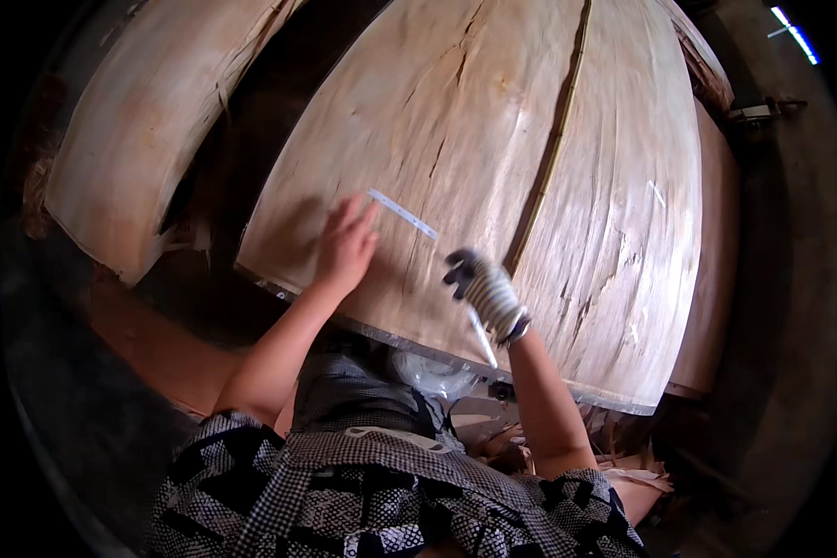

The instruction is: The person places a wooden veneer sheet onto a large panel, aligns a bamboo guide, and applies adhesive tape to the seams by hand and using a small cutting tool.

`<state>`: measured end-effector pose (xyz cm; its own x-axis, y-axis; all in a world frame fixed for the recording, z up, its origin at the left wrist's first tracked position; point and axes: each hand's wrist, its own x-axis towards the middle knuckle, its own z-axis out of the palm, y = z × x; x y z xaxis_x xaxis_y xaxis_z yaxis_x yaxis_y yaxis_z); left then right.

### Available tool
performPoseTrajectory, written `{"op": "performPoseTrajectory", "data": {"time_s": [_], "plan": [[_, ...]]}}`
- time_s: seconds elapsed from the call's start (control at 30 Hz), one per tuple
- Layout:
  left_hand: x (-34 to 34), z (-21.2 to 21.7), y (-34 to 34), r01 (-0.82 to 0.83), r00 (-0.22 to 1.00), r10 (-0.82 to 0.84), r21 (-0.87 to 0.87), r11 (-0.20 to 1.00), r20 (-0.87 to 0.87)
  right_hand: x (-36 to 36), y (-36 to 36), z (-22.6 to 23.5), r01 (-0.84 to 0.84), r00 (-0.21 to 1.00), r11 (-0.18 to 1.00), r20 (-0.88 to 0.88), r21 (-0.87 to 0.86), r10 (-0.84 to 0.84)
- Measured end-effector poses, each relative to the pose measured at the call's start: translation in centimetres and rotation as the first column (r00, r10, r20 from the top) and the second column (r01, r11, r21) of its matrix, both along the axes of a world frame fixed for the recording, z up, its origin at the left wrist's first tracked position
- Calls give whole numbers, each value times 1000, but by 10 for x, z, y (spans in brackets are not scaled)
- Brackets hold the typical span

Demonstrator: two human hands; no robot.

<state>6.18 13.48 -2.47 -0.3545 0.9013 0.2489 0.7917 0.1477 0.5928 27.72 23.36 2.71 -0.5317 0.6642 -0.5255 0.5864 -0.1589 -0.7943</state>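
Note:
A broad sheet of pale wood veneer (pixel 493 167), with long dark cracks in it, lies before me. Slanting across its near left part is a short white strip of tape (pixel 402 214) with small marks along it. My left hand (pixel 347 246) is bare, its fingers stretched out at the tape's left end. To the right, my right hand (pixel 489 293) wears a striped glove with dark fingertips, and its fingers are curled. A narrow white strip (pixel 481 337) extends from under that palm toward the sheet's near edge; whether the fingers grip it is hidden.
A thin straight rod or strip (pixel 555 149) runs lengthwise over a dark gap in the veneer. Another veneer sheet (pixel 149 121) lies at the left, beyond a dark gap. A clear plastic roll (pixel 434 374) sits below the near edge. Veneer scraps (pixel 637 470) lie at lower right.

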Motion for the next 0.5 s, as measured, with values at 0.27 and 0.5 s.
{"op": "performPoseTrajectory", "data": {"time_s": [0.27, 0.5], "plan": [[-6, -19, -123, -163, 969, 91, -316, 935, -230, -18, -140, 8, -693, 721, 721, -3, -18, 693], [-66, 1, -109, 34, 989, -65, -227, 973, -130, -89, -162, 11, -543, 840, 839, -38, -36, 542]]}}
